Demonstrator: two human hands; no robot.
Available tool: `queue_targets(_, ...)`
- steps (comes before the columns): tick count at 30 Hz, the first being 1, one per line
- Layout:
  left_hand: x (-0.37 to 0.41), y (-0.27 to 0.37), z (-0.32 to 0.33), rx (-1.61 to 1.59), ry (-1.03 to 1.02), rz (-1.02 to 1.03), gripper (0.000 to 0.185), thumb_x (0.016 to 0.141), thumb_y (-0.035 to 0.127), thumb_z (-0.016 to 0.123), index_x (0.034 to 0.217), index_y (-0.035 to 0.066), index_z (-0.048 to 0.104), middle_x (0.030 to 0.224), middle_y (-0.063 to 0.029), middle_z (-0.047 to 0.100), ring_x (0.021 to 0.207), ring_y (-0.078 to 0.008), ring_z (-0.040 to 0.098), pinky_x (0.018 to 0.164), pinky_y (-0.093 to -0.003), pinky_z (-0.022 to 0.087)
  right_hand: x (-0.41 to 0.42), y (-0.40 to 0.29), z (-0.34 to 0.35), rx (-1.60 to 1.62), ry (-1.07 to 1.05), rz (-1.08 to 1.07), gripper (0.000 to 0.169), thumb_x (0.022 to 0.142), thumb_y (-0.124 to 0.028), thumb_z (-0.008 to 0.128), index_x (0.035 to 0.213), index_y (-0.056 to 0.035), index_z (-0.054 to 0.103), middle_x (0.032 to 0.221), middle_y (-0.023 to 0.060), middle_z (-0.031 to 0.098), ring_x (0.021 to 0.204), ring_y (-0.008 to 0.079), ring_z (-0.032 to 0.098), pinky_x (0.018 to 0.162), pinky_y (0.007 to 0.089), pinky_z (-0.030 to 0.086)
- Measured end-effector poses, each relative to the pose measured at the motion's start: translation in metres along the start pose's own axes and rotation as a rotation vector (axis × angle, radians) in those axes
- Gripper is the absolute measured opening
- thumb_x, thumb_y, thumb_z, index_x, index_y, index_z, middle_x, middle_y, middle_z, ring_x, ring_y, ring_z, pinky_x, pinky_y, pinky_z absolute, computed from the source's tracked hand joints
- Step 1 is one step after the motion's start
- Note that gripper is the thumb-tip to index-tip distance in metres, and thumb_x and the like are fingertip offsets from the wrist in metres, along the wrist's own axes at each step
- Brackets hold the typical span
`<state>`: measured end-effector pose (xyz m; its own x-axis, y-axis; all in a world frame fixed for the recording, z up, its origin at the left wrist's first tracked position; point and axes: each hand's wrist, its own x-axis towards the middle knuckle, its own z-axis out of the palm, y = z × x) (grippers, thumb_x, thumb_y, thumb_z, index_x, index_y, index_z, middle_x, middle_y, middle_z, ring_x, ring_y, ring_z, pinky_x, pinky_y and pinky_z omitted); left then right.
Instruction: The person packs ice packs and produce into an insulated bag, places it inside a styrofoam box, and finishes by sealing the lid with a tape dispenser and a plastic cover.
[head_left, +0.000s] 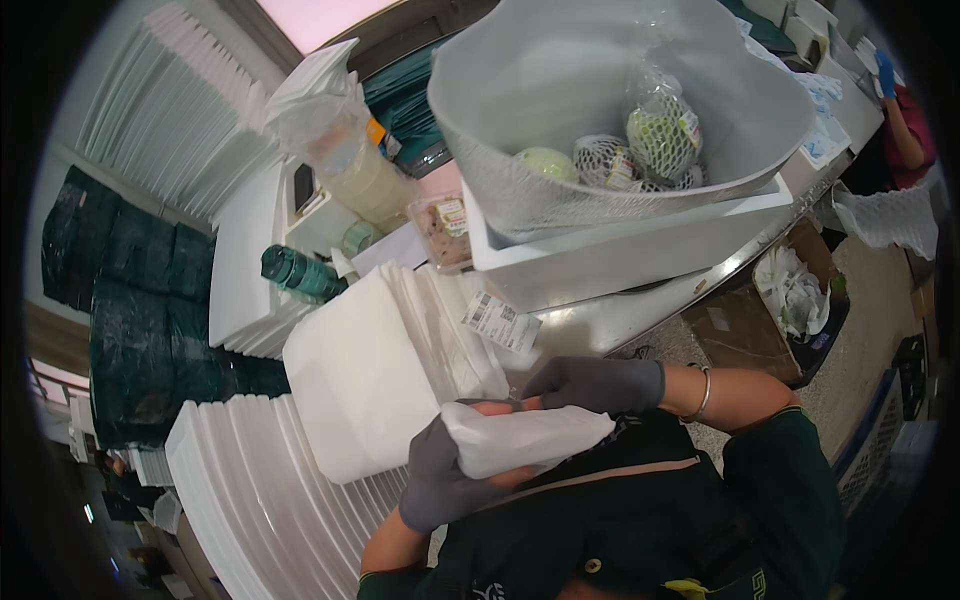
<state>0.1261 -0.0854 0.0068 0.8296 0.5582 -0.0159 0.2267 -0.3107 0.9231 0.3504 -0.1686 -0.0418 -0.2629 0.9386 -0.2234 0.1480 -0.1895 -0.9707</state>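
My left hand (457, 476), in a grey fingerless glove, holds a bundle in white wrapping (525, 439) against my front. My right hand (585, 386), gloved the same way, has its fingertips on the bundle's upper edge. What the wrapping covers is hidden. Left of the hands lies a stack of white foam sheets (364, 375) beside folded white plastic bags (450, 322). A printed label (501, 322) lies beyond my hands. Farther off, a grey foil-like liner (540, 206) stands in a white foam box (600, 262) and holds several fruits or vegetables in foam nets (664, 135).
A clear tray of brownish food (442, 232) and a green bottle (304, 274) lie on the metal table (585, 322). Stacked foam lids (255, 480) stand at lower left, dark wrapped bales (135, 352) beyond. An open cardboard box (742, 330) is at right; a person with a blue glove (886, 75) stands at upper right.
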Motion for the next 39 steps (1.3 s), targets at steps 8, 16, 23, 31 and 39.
queue_targets(8, 0.070, 0.056, -0.028, -0.320, 0.618, 0.121, 0.099, 0.057, 0.053, 0.091, 0.126, -0.005, 0.050, 0.108, -0.0136, 0.064, 0.094, -0.0222, 0.065, 0.082, -0.0340, 0.053, -0.119, -0.057, -0.099, -0.233, 0.267, -0.227, 0.023, 0.088, -0.027, 0.069, 0.087, -0.0044, 0.063, 0.073, 0.0136, 0.059, 0.067, 0.0299, 0.059, 0.063, 0.0377, 0.046)
queue_targets(16, 0.150, 0.108, -0.053, -0.371, 0.853, 0.369, 0.087, 0.076, 0.045, 0.077, 0.137, -0.006, 0.042, 0.126, -0.0179, 0.057, 0.111, -0.0312, 0.059, 0.096, -0.0425, 0.048, -0.218, -0.056, -0.181, 0.006, 0.792, -0.601, 0.041, 0.086, -0.037, 0.073, 0.068, -0.0004, 0.066, 0.060, 0.0114, 0.063, 0.051, 0.0198, 0.061, 0.048, 0.0307, 0.048)
queue_targets(23, 0.266, 0.162, -0.001, 0.232, 0.375, 0.256, 0.084, 0.075, 0.055, 0.075, 0.130, -0.003, 0.050, 0.116, -0.0156, 0.063, 0.104, -0.0256, 0.063, 0.091, -0.0367, 0.051, -0.253, -0.015, -0.255, -0.240, 0.910, -0.644, 0.053, 0.086, -0.042, 0.073, 0.116, 0.0001, 0.059, 0.067, 0.0117, 0.063, 0.051, 0.0195, 0.062, 0.047, 0.0278, 0.050)
queue_targets(31, 0.346, 0.140, 0.059, 0.410, -0.041, 0.236, 0.065, 0.069, 0.020, 0.086, 0.121, -0.004, 0.054, 0.100, -0.0158, 0.067, 0.089, -0.0271, 0.067, 0.080, -0.0344, 0.052, -0.272, -0.027, -0.368, -0.496, 0.475, -0.598, 0.065, 0.084, -0.048, 0.073, 0.125, -0.0011, 0.056, 0.070, 0.0124, 0.064, 0.053, 0.0218, 0.062, 0.049, 0.0326, 0.053)
queue_targets(39, 0.367, 0.122, 0.063, 0.717, -0.341, 0.011, 0.068, 0.073, 0.029, 0.081, 0.125, -0.004, 0.053, 0.109, -0.0228, 0.063, 0.100, -0.0379, 0.062, 0.088, -0.0400, 0.050, -0.245, 0.011, -0.396, -0.435, 0.706, -0.665, 0.080, 0.076, -0.060, 0.073, 0.131, -0.0038, 0.055, 0.106, 0.0144, 0.066, 0.064, 0.0229, 0.066, 0.053, 0.0342, 0.056)
